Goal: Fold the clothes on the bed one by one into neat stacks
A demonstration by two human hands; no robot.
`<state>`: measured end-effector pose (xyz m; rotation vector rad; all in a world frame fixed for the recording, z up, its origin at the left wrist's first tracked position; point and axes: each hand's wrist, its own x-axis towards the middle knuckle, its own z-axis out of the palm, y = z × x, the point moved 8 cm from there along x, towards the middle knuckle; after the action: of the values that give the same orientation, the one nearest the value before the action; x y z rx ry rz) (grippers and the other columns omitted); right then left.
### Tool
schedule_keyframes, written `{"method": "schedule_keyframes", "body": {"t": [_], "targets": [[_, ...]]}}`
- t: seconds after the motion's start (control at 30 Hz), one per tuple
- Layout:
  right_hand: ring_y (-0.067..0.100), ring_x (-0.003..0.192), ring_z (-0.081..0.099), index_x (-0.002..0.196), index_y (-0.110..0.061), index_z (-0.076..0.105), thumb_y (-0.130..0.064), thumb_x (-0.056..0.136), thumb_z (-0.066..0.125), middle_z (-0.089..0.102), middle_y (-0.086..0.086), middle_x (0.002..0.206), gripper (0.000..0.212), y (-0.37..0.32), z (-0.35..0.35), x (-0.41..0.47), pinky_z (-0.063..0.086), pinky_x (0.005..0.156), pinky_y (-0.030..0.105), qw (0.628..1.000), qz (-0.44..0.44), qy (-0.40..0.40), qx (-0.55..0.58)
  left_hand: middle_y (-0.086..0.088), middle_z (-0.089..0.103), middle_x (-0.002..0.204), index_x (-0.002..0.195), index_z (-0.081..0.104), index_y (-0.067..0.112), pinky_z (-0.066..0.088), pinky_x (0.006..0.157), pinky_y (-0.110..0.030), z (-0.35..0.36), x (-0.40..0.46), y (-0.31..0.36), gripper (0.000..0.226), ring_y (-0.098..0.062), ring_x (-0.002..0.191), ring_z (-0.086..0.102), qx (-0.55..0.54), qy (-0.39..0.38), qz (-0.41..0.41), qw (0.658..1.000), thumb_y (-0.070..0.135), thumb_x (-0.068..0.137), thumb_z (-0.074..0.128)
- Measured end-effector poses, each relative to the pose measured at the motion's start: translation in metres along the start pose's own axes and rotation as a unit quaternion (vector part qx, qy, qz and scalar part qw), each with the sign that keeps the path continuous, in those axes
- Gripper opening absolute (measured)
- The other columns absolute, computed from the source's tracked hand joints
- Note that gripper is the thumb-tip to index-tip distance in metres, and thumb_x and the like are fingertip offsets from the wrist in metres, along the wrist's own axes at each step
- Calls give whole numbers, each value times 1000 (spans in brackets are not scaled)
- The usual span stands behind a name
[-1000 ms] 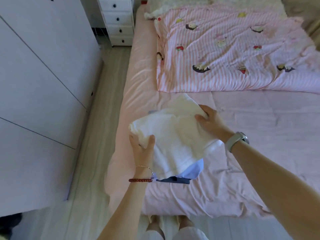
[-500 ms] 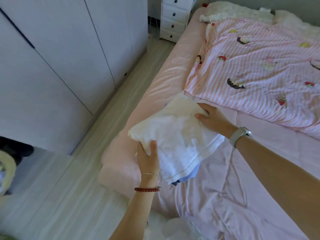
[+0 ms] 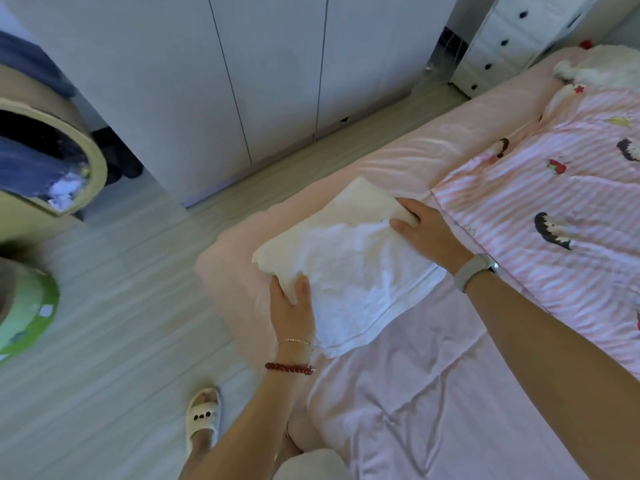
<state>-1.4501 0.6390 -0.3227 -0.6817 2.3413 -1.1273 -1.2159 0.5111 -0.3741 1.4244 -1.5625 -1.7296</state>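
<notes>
Head view: one folded white garment (image 3: pixel 349 268) on one bed (image 3: pixel 398 393), left hand (image 3: pixel 292 308) and right hand (image 3: pixel 427 232) both gripping its edges.

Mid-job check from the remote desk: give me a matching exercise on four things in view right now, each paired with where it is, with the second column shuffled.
Things:
1. left hand
2. right hand
3. striped quilt
4. white drawer unit

Places:
A. spread over the far part of the bed
B. gripping the near-left corner of the folded white garment
C. on the floor past the head of the bed, beside the wardrobe
D. holding the garment's far edge, next to the quilt

Pairs: 1-B, 2-D, 3-A, 4-C
</notes>
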Motion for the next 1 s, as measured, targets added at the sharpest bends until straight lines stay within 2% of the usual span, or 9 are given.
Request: {"method": "schedule_keyframes", "body": {"t": [0.07,0.17,0.3,0.43,0.53,0.67,0.77,0.87,1.0], "targets": [[15,96,55,122,-14,56,-6,91,55,58,-4,105,32,9,0,6,45,82,26,1000,1,2,13,-3,58,119,130,47,8,44,89,-17,7,-2,-2,39,-18,108,55,2,6,-1,1000,20,94,54],[14,95,55,122,-13,56,-6,91,54,58,-3,106,32,18,0,10,45,77,18,1000,-1,4,25,0,59,112,126,49,8,40,72,0,13,-3,1,33,-12,99,56,-6,20,18,1000,16,94,53],[3,91,56,120,-19,57,-6,91,54,60,-6,105,32,22,-8,9,44,72,3,998,-16,17,54,7,59,112,126,47,14,43,78,-5,17,-11,5,33,4,97,57,-4,17,69,997,19,94,52],[13,103,56,125,-16,54,-7,91,54,58,-3,113,35,29,-5,15,46,88,21,999,-2,5,40,0,55,122,133,40,10,45,93,-27,17,0,-10,44,-17,111,55,10,27,21,999,20,93,54],[27,120,45,138,-16,41,-16,92,53,47,7,134,47,40,12,18,36,97,37,993,43,-12,-112,-8,47,130,141,31,11,42,95,-34,14,15,-14,61,-26,118,48,101,54,-10,993,22,89,60],[37,126,43,134,-14,50,-13,88,51,47,16,137,46,-2,21,-2,22,107,61,912,-161,103,-363,-22,39,139,144,29,11,32,102,-46,11,3,32,70,-37,127,38,355,139,198,903,19,83,61],[36,132,38,134,-18,51,-27,92,36,45,12,141,45,-8,46,-10,14,104,68,872,-233,51,-427,-20,38,144,142,33,18,19,109,-55,50,-16,44,58,-38,135,29,482,76,356,797,34,87,45],[32,144,12,146,-29,29,-41,96,19,19,4,156,52,22,58,1,5,107,66,872,-148,-45,-465,-20,27,150,141,40,23,8,109,-60,79,-8,19,63,-44,139,19,527,-43,329,782,51,85,47],[24,145,-9,148,-39,3,-43,96,15,-7,-5,158,53,61,65,18,2,111,60,874,-103,-78,-469,-12,-7,156,147,16,37,-9,112,-53,91,21,-25,72,-37,142,-13,565,-126,251,776,66,86,39]]}}
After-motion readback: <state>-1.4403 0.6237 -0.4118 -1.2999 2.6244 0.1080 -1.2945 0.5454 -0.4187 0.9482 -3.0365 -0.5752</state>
